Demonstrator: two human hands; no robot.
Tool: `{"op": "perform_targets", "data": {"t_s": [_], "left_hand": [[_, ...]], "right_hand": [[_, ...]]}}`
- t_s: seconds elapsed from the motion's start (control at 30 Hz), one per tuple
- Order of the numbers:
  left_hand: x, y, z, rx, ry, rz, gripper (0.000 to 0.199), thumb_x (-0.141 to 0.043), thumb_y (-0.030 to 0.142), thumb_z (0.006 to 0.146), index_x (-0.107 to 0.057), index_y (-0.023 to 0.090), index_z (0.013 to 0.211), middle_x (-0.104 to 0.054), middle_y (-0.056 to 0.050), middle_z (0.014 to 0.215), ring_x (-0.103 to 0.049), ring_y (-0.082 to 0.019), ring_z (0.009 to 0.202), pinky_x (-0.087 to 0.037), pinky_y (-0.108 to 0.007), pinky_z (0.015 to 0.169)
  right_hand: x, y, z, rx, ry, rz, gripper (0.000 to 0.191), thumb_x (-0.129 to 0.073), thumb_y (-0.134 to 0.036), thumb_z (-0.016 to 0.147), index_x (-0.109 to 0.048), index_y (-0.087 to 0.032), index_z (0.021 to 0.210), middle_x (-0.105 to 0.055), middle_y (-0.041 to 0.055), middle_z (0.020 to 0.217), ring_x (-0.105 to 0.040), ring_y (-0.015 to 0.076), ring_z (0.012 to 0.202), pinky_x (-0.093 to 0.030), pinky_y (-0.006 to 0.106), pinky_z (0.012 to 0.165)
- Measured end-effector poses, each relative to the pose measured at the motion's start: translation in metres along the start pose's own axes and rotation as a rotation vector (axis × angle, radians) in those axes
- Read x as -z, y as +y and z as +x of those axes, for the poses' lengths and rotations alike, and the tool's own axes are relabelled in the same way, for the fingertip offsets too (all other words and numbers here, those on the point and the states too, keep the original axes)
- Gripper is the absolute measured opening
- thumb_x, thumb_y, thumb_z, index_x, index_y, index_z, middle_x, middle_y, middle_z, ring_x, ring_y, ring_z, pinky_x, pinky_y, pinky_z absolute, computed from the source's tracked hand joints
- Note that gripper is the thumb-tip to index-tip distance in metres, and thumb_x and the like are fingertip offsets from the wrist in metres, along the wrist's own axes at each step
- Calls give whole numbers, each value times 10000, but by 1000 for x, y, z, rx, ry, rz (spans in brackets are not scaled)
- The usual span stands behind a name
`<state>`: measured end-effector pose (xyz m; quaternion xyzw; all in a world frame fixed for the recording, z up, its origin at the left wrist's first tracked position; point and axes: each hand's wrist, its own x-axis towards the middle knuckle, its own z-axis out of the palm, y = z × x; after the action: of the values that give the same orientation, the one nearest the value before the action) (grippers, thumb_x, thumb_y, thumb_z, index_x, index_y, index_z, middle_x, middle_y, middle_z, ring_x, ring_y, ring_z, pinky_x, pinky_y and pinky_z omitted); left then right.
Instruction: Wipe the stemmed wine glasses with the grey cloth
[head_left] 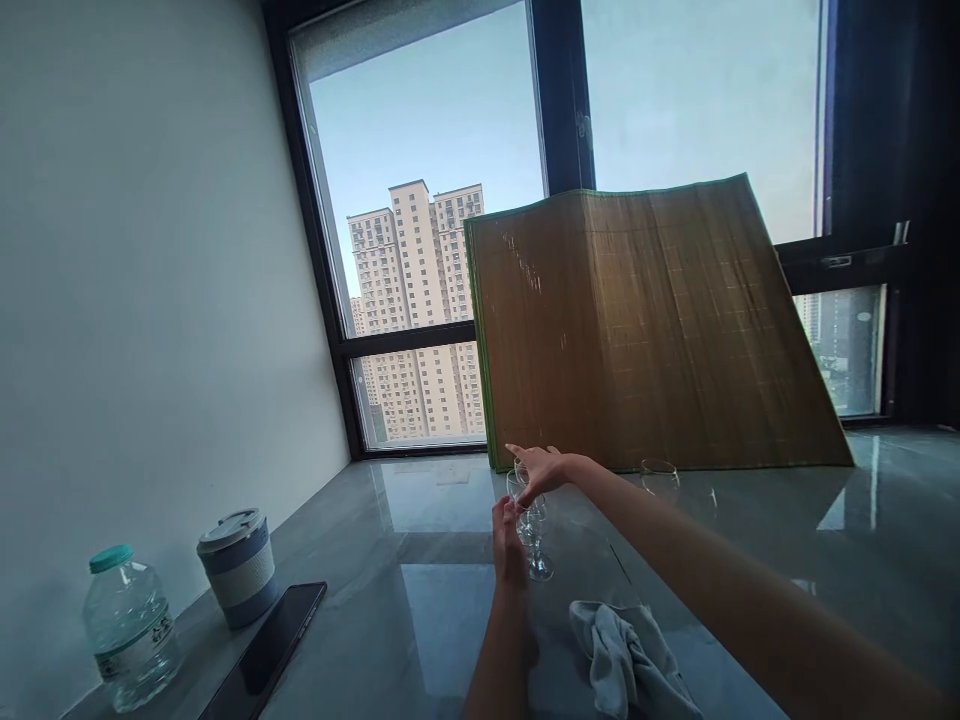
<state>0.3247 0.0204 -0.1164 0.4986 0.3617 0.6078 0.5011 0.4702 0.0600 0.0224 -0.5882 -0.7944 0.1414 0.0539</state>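
Looks like your left hand (pixel 508 530) is beside the stemmed glass (pixel 538 566), far-left of the cloth (pixel 626 655), maybe to steady it under your spread right hand (pixel 543 470), but honestly can't tell if either's gripping.

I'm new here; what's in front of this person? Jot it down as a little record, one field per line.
Left hand: beside the stemmed glass; grip unclear
Right hand: above the left hand, by the glassware; grip unclear
Glass count at hands: unclear, outlines overlap
Farther right: another clear glass, beyond the right forearm
Nearer the viewer: crumpled gray cloth
Left side: teal-capped plastic bottle, lidded cup, smartphone lying flat
Behind: green-edged bamboo mat propped before the window
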Motion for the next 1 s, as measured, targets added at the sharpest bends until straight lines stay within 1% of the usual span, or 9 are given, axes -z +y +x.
{"op": "perform_targets", "data": {"t_s": [0.2,0.4,0.47,0.6,0.7,0.8,0.87,0.97,1.0], "left_hand": [[1,-4,1,-25,5,21,655,-435,753,830,-591,231,1195,-648,-157,1275,-589,-313,1233,-451,-433,1032],[1,-10,0,-29,26,2,719,-355,793,868,-586,222,1240,-632,-165,1286,-560,-319,1259,-429,-448,1064],[2,-12,0,-35,42,-3,771,-341,817,866,-554,223,1307,-612,-151,1336,-541,-308,1289,-416,-439,1086],[2,-13,-1,-36,49,16,855,-309,874,832,-543,212,1321,-602,-152,1351,-534,-300,1302,-398,-437,1111],[2,-12,0,-46,44,19,865,-311,890,815,-553,212,1295,-604,-158,1341,-546,-301,1285,-409,-429,1099],[3,-13,1,-62,33,19,882,-313,907,796,-549,213,1287,-598,-154,1344,-543,-304,1284,-407,-426,1097],[3,-14,2,-61,38,23,896,-316,919,780,-549,216,1285,-613,-149,1320,-547,-313,1276,-410,-434,1090],[4,-16,4,-43,43,23,897,-318,924,770,-547,230,1290,-620,-157,1313,-542,-330,1282,-413,-450,1081],[4,-17,5,-32,42,21,886,-324,919,774,-538,241,1302,-610,-160,1331,-532,-333,1294,-409,-455,1083]], "right_hand": [[1,-11,-6,30,34,35,1391,-782,-722,568,-37,-225,1632,-531,163,1483,-284,396,1487,-69,617,1192],[-3,-12,-5,34,64,54,1339,-771,-729,591,-82,-244,1631,-516,160,1501,-301,366,1486,-107,572,1201],[-5,-10,-4,35,85,56,1322,-767,-749,585,-131,-242,1628,-477,165,1534,-264,366,1503,-101,561,1209],[-5,-7,-3,41,127,53,1274,-744,-801,576,-266,-213,1600,-368,188,1601,-84,358,1553,-52,561,1221],[-1,-6,-6,24,111,59,1238,-752,-795,581,-310,-221,1585,-391,174,1591,-55,343,1558,-52,545,1224],[5,-3,-11,15,124,72,1165,-788,-737,594,-372,-233,1559,-509,144,1508,-109,353,1546,-131,523,1219],[12,3,-16,24,186,101,1059,-801,-662,634,-431,-220,1523,-588,132,1424,-182,353,1526,-230,489,1199],[31,26,-30,39,294,145,822,-779,-461,725,-520,-180,1452,-624,133,1367,-410,331,1416,-375,403,1127],[39,37,-37,30,289,169,754,-768,-367,735,-544,-174,1429,-627,132,1364,-502,315,1342,-417,380,1091]]}}
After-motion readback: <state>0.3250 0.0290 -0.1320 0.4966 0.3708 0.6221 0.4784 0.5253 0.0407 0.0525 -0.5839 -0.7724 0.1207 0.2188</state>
